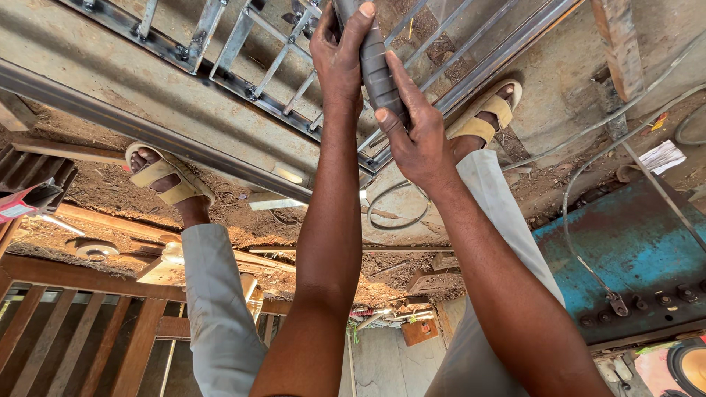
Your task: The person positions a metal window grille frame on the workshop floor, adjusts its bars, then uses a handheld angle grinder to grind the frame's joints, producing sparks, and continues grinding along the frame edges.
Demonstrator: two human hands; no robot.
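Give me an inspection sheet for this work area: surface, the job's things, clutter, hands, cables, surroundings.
Surface: dusty concrete floor strewn with dirt and metal scraps.
Job's things: dark grey ribbed tool body held over a welded metal grille frame lying on the floor; the tool's working end is out of view.
Clutter: loose wire ring, small metal offcuts and a white paper scrap.
Hands: left hand and right hand both wrapped around the tool body.
Cables: grey cables run across the floor at right.
Surroundings: blue metal plate at right, wooden slatted frame at lower left, sandalled feet straddling the frame.
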